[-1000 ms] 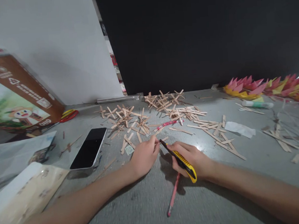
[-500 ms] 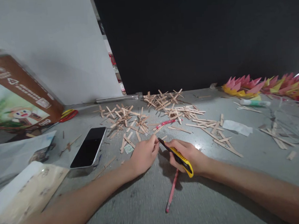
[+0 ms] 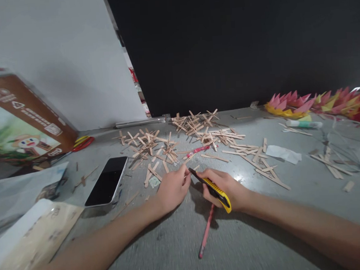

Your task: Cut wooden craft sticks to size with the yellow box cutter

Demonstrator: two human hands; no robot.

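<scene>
My right hand (image 3: pixel 226 185) is closed round a yellow and black utility knife (image 3: pixel 212 186), its dark tip pointing up-left toward a thin wooden stick (image 3: pixel 192 169). My left hand (image 3: pixel 171 189) pinches that stick against the grey tabletop (image 3: pixel 268 223), fingertips almost touching the knife tip. A pink pencil (image 3: pixel 205 233) lies on the table just below my right hand. Beyond both hands lie several glued crosses of wooden sticks (image 3: pixel 151 143) and loose sticks (image 3: pixel 256 158).
A black phone (image 3: pixel 106 181) lies to the left. A brown printed box (image 3: pixel 20 122), plastic bags (image 3: pixel 28 230) and red-yellow scissors (image 3: pixel 82 141) sit further left. A white paper scrap (image 3: pixel 283 153), glue tube (image 3: pixel 302 123) and pink-yellow folded paper shapes (image 3: pixel 321 103) occupy the right.
Both hands and the knife hold nearly the same pose. The view has drifted slightly, so everything sits a little lower and to the left.
</scene>
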